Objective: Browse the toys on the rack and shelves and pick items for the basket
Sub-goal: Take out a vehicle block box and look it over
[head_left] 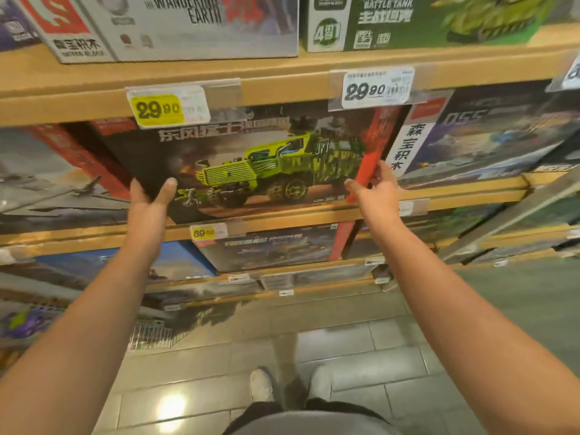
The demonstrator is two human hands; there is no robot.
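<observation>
Wooden shelving (282,80) in stacked tiers, each tier packed with flat cardboard boxes of building-block toys standing face out. On the middle tier, a large dark box printed with a lime-green camouflage armoured truck (251,164), red along its right edge, tilted with its lower corner resting at the shelf lip. Both hands clamped on that box from either side: left hand (150,202) at the lower left corner, thumb lying across the front face and fingers wrapped behind; right hand (376,189) at the lower right, thumb on the front, fingers curled round the red edge. Just left of it on the same tier, a grey box showing an aircraft (47,186); just right, a dark box with a white strip of Chinese characters (489,136). On the top tier, two boxes side by side: a pale grey box lettered WANDERING EARTH (188,23) and a green box lettered BATTLE TANK (423,20). On the upper shelf edge, two price tags reading 29.90: a yellow tag (158,109) on the left and a white tag (376,86) on the right. A small yellow 89.90 tag (204,232) on the edge below the held box. Further boxes on lower tiers, too blurred to count. Below, grey floor tiles (361,350) and two pale shoes (260,384).
</observation>
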